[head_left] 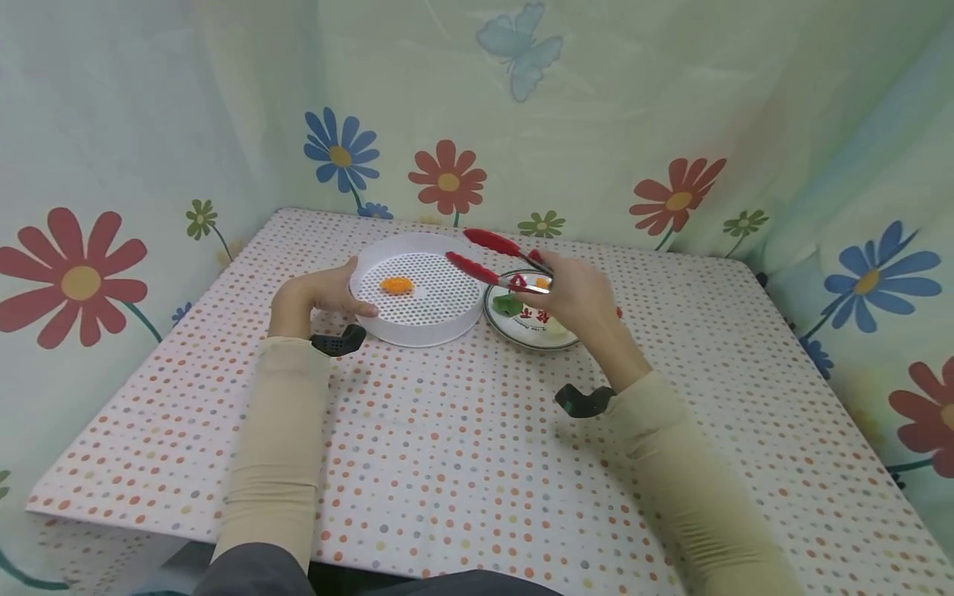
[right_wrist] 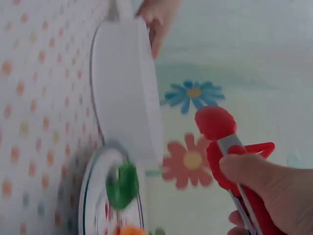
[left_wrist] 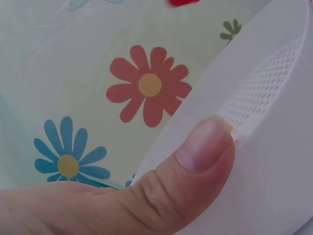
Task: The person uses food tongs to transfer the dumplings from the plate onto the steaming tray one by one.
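My left hand grips the side wall of a round white steamer tray with a perforated bottom; in the left wrist view its thumb lies across the wall. An orange piece rests on the holes, left of the middle. My right hand holds metal tongs with red tips, parted and apparently with nothing between them, above the tray's right rim. Beneath that hand stands a white plate with dark rim lines and red lettering. It bears a green piece and an orange piece; the hand covers part of it.
A white tablecloth with coloured dots covers the table. Behind it hangs a pale curtain printed with flowers and a butterfly. Dark wrist devices are worn on both forearms.
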The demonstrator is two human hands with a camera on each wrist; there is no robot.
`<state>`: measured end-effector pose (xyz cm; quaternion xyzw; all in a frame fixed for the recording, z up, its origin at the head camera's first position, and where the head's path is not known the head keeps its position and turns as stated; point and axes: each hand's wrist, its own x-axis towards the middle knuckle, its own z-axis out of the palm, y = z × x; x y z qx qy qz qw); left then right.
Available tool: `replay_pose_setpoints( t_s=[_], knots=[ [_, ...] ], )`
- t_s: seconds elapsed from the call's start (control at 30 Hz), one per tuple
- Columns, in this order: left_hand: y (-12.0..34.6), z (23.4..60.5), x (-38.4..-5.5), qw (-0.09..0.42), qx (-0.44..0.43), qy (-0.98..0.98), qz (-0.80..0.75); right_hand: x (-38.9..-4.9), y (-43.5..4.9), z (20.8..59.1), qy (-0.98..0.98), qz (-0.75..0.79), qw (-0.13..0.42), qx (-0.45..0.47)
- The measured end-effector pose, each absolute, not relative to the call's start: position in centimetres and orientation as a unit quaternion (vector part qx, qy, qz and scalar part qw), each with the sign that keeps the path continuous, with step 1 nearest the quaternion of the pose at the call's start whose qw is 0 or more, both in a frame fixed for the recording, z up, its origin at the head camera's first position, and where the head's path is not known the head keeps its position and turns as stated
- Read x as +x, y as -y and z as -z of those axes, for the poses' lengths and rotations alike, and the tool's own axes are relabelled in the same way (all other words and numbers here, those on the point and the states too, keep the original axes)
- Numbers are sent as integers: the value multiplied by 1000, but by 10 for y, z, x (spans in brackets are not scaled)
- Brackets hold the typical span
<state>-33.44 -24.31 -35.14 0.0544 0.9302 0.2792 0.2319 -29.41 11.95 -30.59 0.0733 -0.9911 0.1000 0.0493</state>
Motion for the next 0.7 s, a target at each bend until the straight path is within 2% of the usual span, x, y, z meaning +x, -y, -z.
replay_pose_setpoints(
  t_s=[0.27,0.5,0.7],
  knots=[
    [244,348,-332,226,72,-927,-289,-287,-191,323,990,-140,18,-25],
    [239,353,-328,234,71,-920,-305,-295,-209,330,987,-154,-16,-38],
    [236,352,-331,228,87,-925,-293,-299,-220,327,990,-135,-12,-32]
  ],
)
